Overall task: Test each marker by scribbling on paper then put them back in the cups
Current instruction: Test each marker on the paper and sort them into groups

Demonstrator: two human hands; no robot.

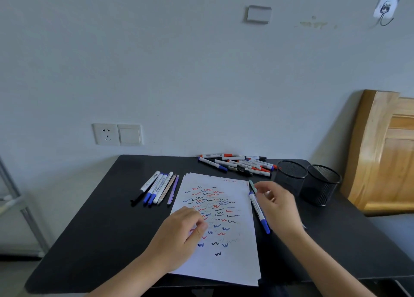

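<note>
Black desk (94, 240) carries the paper (233, 261), pinned flat by the left hand (179, 238). Right hand (277, 205), fingers loosely apart, sits just right of a blue marker (259, 214) pointing near-to-far; beyond stand 2 cups (322, 184).

Single head-worn wide-angle view, looking forward and down from above the near edge of the dark surface (100, 207); facing the pale wall (179, 72) behind it; close enough that both hands enter from the bottom; straight lines bowed toward the frame edges; wall socket (106, 134) at mid-left, wooden board (380, 151) at right; no second view to share with.
</note>
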